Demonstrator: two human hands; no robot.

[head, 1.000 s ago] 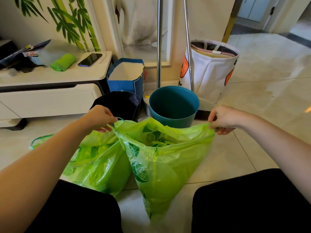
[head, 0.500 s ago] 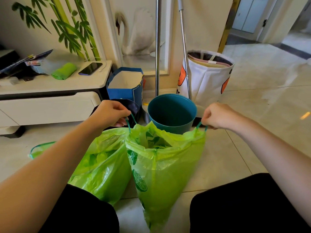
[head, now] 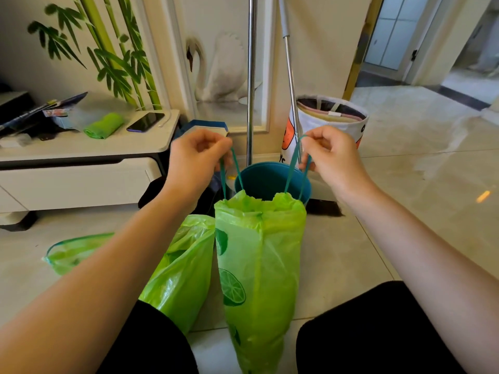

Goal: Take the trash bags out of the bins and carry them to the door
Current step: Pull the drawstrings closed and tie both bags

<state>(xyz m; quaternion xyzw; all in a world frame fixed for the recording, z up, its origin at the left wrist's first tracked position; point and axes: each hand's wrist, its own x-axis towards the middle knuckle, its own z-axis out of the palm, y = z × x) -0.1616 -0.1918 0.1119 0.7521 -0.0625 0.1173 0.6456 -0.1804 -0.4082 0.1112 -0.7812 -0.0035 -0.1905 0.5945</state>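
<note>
A green trash bag [head: 259, 265] with lime prints hangs upright between my knees, its mouth gathered tight. My left hand [head: 197, 157] pinches the bag's left teal drawstring [head: 223, 174]. My right hand [head: 330, 155] pinches the right drawstring [head: 293, 168]. Both strings are pulled up and apart. A second green trash bag [head: 181, 271] lies on the floor to the left, partly under my left forearm. Behind the bags stands an empty teal bin [head: 270, 179]. A black bin [head: 154, 193] shows left of it, mostly hidden by my left arm.
A white low cabinet [head: 81, 168] carries a phone [head: 145, 121] and a green roll [head: 104, 125]. A white laundry basket [head: 329, 125], a blue box [head: 201, 125] and two metal poles [head: 251, 76] stand by the wall. A doorway [head: 391, 36] opens at the far right over tiled floor.
Both hands rose and came closer together, drawing the teal strings out. The bag's wide mouth has cinched shut and the bag now hangs narrow and upright.
</note>
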